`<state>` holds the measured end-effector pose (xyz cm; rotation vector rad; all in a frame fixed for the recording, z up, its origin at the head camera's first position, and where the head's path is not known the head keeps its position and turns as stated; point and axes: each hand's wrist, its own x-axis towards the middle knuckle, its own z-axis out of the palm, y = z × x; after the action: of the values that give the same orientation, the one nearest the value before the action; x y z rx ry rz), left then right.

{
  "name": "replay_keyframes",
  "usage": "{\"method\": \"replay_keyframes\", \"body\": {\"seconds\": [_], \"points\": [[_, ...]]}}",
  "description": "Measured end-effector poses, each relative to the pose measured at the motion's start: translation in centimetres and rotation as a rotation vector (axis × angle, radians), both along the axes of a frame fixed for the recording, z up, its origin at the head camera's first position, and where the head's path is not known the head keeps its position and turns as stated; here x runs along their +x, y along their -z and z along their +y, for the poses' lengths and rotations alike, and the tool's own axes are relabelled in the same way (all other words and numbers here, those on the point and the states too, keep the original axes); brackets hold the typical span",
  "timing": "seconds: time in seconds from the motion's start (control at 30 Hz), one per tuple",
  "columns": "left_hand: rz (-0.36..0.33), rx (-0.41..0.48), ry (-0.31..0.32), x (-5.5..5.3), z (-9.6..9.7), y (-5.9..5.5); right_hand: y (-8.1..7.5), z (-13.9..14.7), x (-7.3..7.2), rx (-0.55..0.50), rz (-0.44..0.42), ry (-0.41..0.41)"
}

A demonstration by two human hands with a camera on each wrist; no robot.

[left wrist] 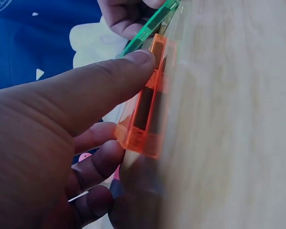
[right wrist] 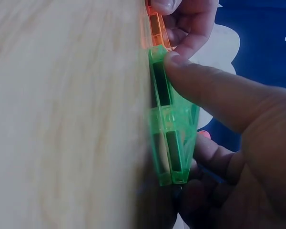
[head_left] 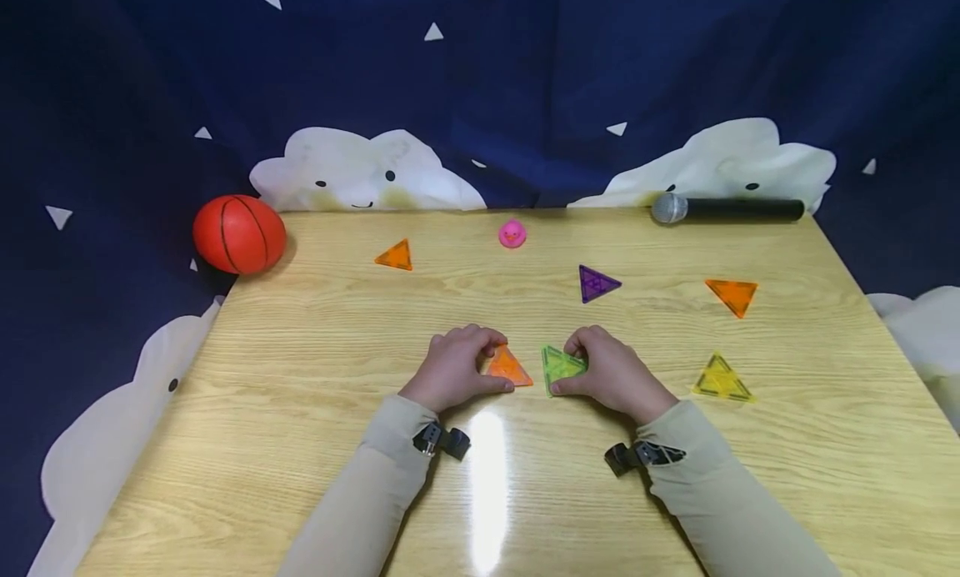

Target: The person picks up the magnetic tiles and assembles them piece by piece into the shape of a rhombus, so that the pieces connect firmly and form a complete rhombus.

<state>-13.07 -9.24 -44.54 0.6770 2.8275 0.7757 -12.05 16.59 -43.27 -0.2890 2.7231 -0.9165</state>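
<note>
Near the middle of the table, my left hand [head_left: 459, 367] grips an orange triangular magnetic tile [head_left: 510, 367], thumb on its near edge and fingers on the far side. The left wrist view shows the thumb pressed on the edge of this orange tile [left wrist: 145, 102], low over the wood. Facing it, my right hand [head_left: 611, 373] pinches a green triangular magnetic tile [head_left: 558, 367] between thumb and curled fingers. Dark magnet strips show in the green tile [right wrist: 174, 119] in the right wrist view. A narrow gap separates the two tiles in the head view.
Beyond the hands lie a purple triangle tile [head_left: 597, 283], an orange tile [head_left: 396, 255] and a pink duck [head_left: 512, 233]. On the right are another orange tile [head_left: 733, 296], a yellow tile [head_left: 722, 379] and a microphone [head_left: 735, 209]. A red ball [head_left: 240, 234] sits at the back-left corner.
</note>
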Motion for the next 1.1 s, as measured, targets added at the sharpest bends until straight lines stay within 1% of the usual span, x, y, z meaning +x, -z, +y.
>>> {"method": "replay_keyframes", "body": {"seconds": [0.2,0.33,0.47,0.57,0.63,0.73,0.93,1.1], "points": [[0.001,-0.004,-0.002,0.0,0.3,0.0,-0.1,0.2,0.1,-0.035,-0.004,-0.012],[-0.001,0.006,-0.006,0.0,0.2,0.0,0.1,0.7,0.1,-0.098,0.019,-0.04],[-0.005,0.006,-0.005,0.1,0.2,0.0,0.6,1.4,-0.3,-0.212,0.036,-0.085],[-0.006,0.001,-0.003,0.1,0.2,0.0,0.9,1.9,-0.5,-0.321,0.043,-0.111],[-0.005,0.003,-0.003,0.1,0.2,0.0,1.0,2.0,-0.6,-0.389,0.042,-0.109],[-0.005,0.0,-0.004,0.2,0.2,0.0,1.1,1.9,-0.7,-0.463,0.029,-0.07],[0.0,-0.006,-0.007,0.1,0.3,0.0,1.5,1.7,-0.8,-0.52,0.013,0.061],[-0.009,-0.013,-0.015,0.1,0.6,-0.1,1.5,1.1,-0.7,-0.646,-0.045,0.17]]}}
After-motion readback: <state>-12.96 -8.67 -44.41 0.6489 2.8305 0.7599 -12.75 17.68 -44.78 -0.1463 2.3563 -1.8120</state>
